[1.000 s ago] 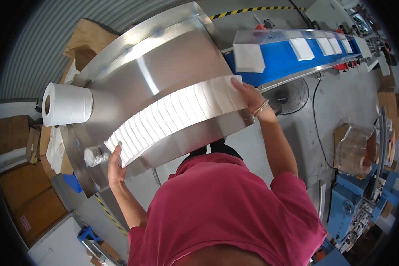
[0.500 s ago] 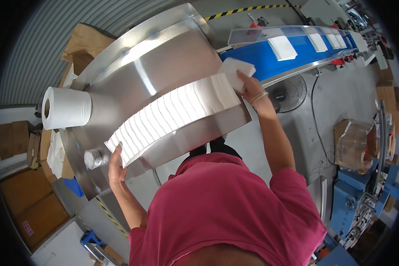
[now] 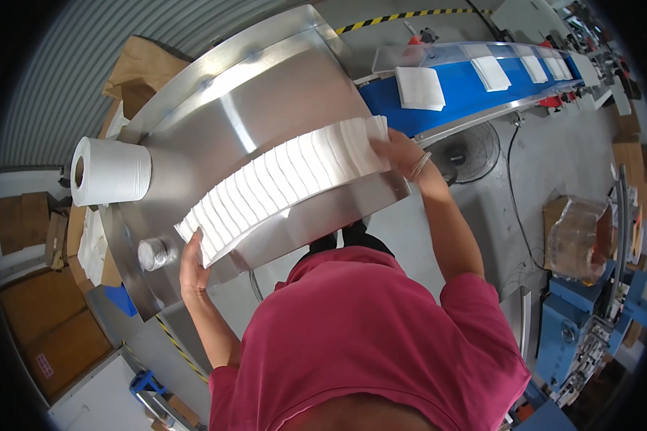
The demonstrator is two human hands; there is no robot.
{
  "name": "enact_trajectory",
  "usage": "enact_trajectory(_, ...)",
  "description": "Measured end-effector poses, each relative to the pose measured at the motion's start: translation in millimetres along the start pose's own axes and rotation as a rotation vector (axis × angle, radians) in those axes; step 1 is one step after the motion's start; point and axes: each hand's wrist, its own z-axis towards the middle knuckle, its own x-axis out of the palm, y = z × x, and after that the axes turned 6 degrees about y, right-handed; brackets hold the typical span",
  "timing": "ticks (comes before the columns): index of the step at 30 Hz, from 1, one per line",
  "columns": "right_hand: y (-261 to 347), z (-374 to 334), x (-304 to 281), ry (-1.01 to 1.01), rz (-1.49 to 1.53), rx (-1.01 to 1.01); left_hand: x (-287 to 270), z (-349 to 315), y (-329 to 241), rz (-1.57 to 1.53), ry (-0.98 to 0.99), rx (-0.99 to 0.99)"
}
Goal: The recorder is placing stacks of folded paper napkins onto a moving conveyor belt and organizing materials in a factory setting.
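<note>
Fingers of left hand (image 3: 193, 267) and right hand (image 3: 401, 153) are closed on both ends of the folded white stack (image 3: 284, 181), mid-frame; the piece (image 3: 376, 128) earlier held apart has been added at right.

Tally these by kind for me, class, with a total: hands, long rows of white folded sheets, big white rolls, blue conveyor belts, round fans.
Bare hands: 2 (left hand, right hand)
Long row of white folded sheets: 1
Big white cylindrical roll: 1
Blue conveyor belt: 1
Round wire-guarded fan: 1
Total: 6
</note>
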Motion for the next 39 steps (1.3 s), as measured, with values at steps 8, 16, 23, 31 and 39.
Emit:
enact_trajectory(8,-3,16,-7,0.027,0.681,0.223,-2,2,-5,0.070,-0.011,0.011)
enact_trajectory(16,24,1,39,-0.138,0.002,0.069,-2,-1,-10,0.073,-0.015,-0.009)
enact_trajectory(23,-38,31,-17,0.083,-0.665,-0.203,-1,-5,-14,0.056,0.026,0.020)
enact_trajectory(31,11,-2,42,-0.051,0.403,0.098,-6,-2,-11,0.068,0.032,0.039)
enact_trajectory(39,9,8,46,-0.140,0.256,0.091,-4,-3,-19,0.072,0.055,0.008)
